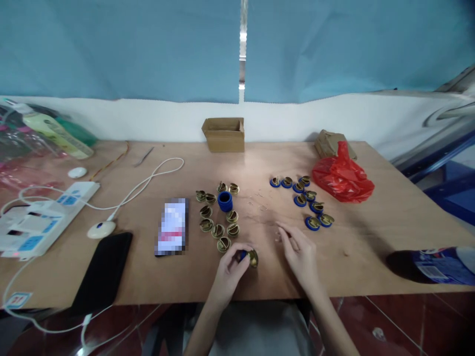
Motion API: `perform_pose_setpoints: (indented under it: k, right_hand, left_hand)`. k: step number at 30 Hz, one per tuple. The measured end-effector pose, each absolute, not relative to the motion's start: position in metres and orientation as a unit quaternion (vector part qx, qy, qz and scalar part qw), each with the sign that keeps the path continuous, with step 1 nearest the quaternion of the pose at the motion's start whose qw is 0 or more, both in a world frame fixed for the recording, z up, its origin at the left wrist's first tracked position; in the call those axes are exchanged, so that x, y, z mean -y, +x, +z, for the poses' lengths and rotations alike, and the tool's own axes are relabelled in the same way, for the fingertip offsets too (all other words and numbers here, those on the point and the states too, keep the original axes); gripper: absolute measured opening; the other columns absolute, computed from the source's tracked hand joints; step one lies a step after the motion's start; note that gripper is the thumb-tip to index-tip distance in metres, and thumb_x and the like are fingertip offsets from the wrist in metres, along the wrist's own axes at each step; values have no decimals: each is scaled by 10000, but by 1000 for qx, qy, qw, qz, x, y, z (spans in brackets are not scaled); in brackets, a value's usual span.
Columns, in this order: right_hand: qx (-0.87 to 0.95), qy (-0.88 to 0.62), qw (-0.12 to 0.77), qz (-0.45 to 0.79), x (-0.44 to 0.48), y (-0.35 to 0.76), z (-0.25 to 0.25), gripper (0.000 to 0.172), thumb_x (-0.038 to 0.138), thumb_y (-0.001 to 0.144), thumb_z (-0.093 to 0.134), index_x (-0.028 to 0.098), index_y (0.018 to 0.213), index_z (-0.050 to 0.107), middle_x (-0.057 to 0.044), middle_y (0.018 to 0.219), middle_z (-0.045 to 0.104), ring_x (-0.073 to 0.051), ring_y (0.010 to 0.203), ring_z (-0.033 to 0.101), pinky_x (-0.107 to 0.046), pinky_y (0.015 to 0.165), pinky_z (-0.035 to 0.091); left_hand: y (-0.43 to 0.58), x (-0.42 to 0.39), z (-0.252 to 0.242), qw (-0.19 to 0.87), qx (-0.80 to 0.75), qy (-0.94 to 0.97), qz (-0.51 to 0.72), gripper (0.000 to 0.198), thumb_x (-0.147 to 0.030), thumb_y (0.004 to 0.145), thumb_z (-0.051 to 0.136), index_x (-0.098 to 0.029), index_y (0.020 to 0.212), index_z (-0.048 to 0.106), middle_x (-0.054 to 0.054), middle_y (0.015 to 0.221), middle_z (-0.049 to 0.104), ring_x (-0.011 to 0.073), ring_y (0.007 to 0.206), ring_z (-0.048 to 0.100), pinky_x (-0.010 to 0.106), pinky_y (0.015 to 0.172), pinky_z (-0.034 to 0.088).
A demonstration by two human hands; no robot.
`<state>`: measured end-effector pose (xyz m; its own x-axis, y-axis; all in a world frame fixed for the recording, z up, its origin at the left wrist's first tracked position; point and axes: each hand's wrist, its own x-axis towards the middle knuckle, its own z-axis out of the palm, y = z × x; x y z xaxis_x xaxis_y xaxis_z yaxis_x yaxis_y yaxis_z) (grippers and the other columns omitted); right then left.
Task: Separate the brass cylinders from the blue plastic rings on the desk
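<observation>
My left hand (234,269) pinches a round brass-coloured fitting with a blue ring (253,258), tilted on edge close to the table's front. To its right, my right hand (299,249) has its thumb and forefinger drawn together around a tiny thin piece too small to make out. Thin wire-like bits (263,208) lie scattered beyond my hands. Several brass fittings without visible blue rings (218,231) sit left of centre, around a stack of blue rings (225,201). At the right, several brass fittings with blue rings (310,196) rest in a loose group.
A lit phone (171,227), a dark phone (103,272) and a white power strip (48,222) with cables lie at left. An open cardboard box (225,138) stands at the back. A red plastic bag (343,178) and a dark bottle (430,265) are at right.
</observation>
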<state>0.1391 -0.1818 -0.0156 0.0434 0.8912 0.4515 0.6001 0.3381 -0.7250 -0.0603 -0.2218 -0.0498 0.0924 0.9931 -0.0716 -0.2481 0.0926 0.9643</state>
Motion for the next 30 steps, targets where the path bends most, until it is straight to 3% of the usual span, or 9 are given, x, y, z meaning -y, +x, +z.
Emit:
perform_pose_setpoints:
  k: [3, 8, 11, 16, 21, 26, 30]
  right_hand:
    - [717, -534, 428, 133, 161, 155, -6, 217, 269, 997, 534, 240, 1115, 714, -78, 1025, 775, -243, 887, 741, -367, 811, 584]
    - [805, -481, 308, 160, 117, 164, 6, 194, 286, 992, 546, 235, 997, 733, -55, 879, 771, -233, 767, 728, -323, 696, 537]
    - [800, -463, 331, 192, 96, 157, 3, 215, 306, 975, 561, 223, 912, 749, -73, 945, 765, -229, 830, 714, -329, 726, 535]
    - [706, -530, 390, 261, 93, 143, -19, 173, 319, 916, 642, 207, 874, 766, -57, 846, 783, -220, 737, 713, -320, 668, 534]
    - [699, -538, 381, 277, 102, 132, -36, 170, 276, 926, 613, 196, 848, 740, -21, 722, 756, -183, 620, 679, -278, 590, 498]
    - [719, -525, 366, 270, 100, 131, -35, 173, 264, 912, 621, 190, 772, 690, -23, 740, 706, -165, 627, 613, -272, 597, 459]
    - [749, -497, 349, 267, 104, 138, -29, 111, 272, 907, 644, 186, 868, 702, -28, 814, 667, -133, 578, 547, -264, 573, 446]
  left_hand:
    - [-61, 221, -51, 601, -424, 436, 517, 199, -372, 918, 674, -198, 1013, 685, 109, 1169, 727, 248, 1136, 657, 369, 1025, 479]
    - [-61, 222, -51, 602, -422, 437, 518, 194, -366, 922, 670, -195, 1010, 685, 112, 1179, 721, 253, 1153, 648, 379, 1033, 476]
    - [-61, 222, -52, 606, -421, 436, 516, 192, -363, 929, 661, -194, 1018, 681, 113, 1188, 714, 253, 1145, 650, 388, 1036, 472]
    - [-61, 223, -54, 611, -417, 435, 513, 191, -363, 941, 646, -197, 1033, 667, 111, 1186, 705, 251, 1152, 642, 397, 1057, 454]
    - [-62, 222, -52, 616, -418, 443, 499, 188, -368, 946, 640, -205, 1033, 672, 95, 1176, 708, 237, 1158, 632, 354, 1041, 453]
    - [-62, 223, -51, 617, -419, 438, 502, 189, -363, 939, 646, -194, 1021, 671, 108, 1189, 706, 249, 1156, 634, 361, 1028, 466]
    - [-62, 223, -50, 623, -415, 433, 503, 185, -357, 937, 649, -193, 1022, 669, 111, 1189, 704, 252, 1151, 636, 374, 1036, 466]
